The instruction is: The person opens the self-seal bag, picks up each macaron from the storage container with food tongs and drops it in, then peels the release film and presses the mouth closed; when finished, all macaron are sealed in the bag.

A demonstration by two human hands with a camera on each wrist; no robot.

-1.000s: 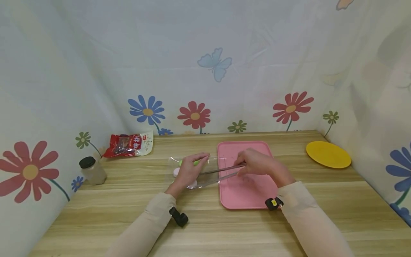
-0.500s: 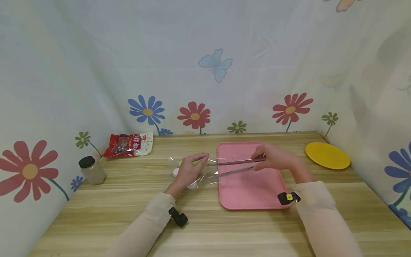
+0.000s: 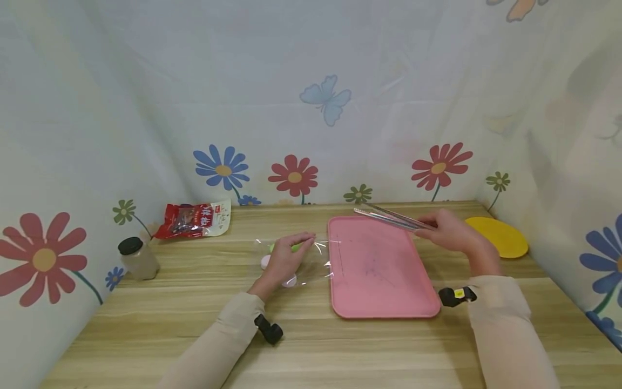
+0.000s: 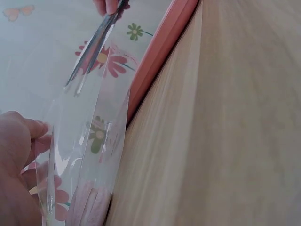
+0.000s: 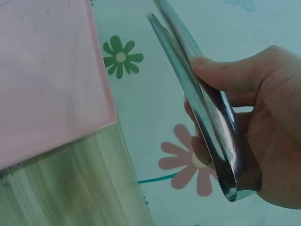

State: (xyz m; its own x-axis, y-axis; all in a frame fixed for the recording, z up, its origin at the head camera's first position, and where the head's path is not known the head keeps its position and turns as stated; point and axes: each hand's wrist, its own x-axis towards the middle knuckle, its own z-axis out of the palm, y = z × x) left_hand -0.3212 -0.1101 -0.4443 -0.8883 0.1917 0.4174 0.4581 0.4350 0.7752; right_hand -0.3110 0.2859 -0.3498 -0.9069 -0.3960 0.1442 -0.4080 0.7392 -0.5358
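Note:
My left hand (image 3: 286,256) holds a clear plastic bag (image 3: 320,266) by its upper side, thumb and fingers pinching the film in the left wrist view. Through the film show a green piece (image 3: 295,247) and pale round pieces (image 3: 290,281), partly covered by the hand. The bag's mouth reaches over the left rim of a pink tray (image 3: 384,265). Over the tray's far right part, my right hand (image 3: 449,232) grips metal tongs (image 5: 202,103). Their arms lie close together, tips pointing left and up, nothing visible between them.
A yellow plate (image 3: 500,237) lies at the right behind the right hand. On the back left are a red and white food packet (image 3: 194,219) and a jar (image 3: 139,260) with a black lid. Flower-printed cloth walls (image 3: 262,97) enclose the wooden table (image 3: 204,335).
My right hand has drawn the tongs out of the bag, rightward and up over the tray; their arms have come together. The left hand has stayed in place on the bag.

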